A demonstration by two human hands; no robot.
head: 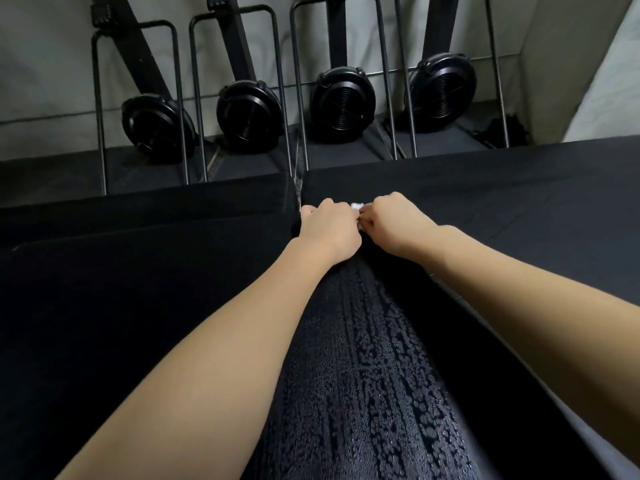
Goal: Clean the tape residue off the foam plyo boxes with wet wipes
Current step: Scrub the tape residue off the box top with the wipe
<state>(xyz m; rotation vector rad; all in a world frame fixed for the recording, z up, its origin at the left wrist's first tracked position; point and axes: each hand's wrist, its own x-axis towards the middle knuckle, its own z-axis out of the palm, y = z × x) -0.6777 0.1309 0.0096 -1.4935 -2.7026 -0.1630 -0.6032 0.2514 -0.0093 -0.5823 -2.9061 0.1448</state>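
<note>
The black foam box (pixel 138 306) on the left lies low, and its top is dark and hard to see. The left hand (pixel 329 230) rests on the wet black box (pixel 363 375) in the middle, near that box's far end. Its fingers curl down and its thumb side touches the small white wipe (pixel 357 206). The wipe sits just past the knuckles, between the two hands. Only a tiny bit of it shows, because both hands cover the rest. The right hand (pixel 391 223) is just to the right of the wipe, and its curled fingers pinch it too. The wet box has shiny streaks and beads of water running from the hands back toward the bottom edge. Its near end is cut off. Any tape marks are too dark to make out. Another black box (pixel 519 195) lies to the right of the hands. Behind the boxes, four black round fan wheels (pixel 343 103) stand by the wall, with their tops cut off.
</note>
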